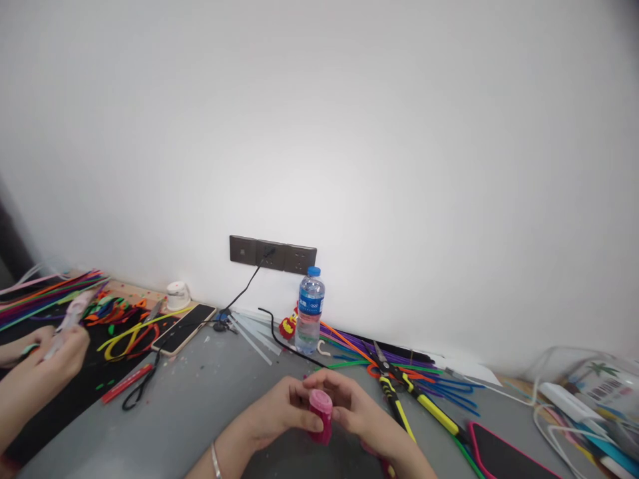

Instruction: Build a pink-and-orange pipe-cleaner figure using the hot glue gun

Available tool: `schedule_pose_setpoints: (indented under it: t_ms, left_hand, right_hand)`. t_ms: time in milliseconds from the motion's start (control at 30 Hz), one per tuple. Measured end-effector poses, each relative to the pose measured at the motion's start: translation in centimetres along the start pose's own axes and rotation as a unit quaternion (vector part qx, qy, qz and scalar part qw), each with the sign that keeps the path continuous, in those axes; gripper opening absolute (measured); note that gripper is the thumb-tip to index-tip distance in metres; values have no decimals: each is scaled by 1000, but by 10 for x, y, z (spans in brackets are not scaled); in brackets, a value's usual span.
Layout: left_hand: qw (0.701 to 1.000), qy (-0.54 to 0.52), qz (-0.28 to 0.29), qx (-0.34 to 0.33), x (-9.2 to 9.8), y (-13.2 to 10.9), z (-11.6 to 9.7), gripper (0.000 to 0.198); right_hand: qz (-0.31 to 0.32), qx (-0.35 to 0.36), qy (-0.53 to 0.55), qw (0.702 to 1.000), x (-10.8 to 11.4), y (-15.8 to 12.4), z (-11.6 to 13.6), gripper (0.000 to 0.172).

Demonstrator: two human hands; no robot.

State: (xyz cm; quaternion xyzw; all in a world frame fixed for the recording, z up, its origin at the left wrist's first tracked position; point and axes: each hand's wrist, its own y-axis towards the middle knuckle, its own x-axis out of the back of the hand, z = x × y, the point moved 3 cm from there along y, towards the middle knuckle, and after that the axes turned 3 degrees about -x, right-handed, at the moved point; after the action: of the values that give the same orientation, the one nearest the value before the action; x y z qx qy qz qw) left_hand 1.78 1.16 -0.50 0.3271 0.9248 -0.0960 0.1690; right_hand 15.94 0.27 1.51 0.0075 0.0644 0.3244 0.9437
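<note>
Both my hands meet low in the middle of the view over a grey tabletop [200,406]. My left hand [279,409] and my right hand [357,409] pinch a small fuzzy pink roll [320,414] between their fingertips; it looks like wound pipe cleaner. A thin bracelet [215,460] sits on my left wrist. Just to the right of my hands lie yellow-handled scissors [399,392] on a spread of coloured pipe cleaners [379,362].
A water bottle [310,311] stands by the wall under a socket strip [272,253]. A phone [184,328] charges at left; another phone [499,456] lies at right. Another person's hands [54,356] work at far left among pipe cleaners [50,293]. Cables and boxes [584,399] crowd the right.
</note>
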Motion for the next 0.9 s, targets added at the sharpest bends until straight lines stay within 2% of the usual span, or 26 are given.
schedule_pose_setpoints:
  t_ms: [467,733,900]
  left_hand:
    - [1000,-1,9,-17,-2,1,-2,29]
    - [1000,10,5,-17,-2,1,-3,33]
    - [1000,7,16,-22,-1,1,-1,36]
  right_hand:
    - [5,6,-11,1000,4,1,-3,45]
    - [0,8,-5,1000,4,1,-6,52]
    - [-3,6,-3,1000,5,2,-9,49]
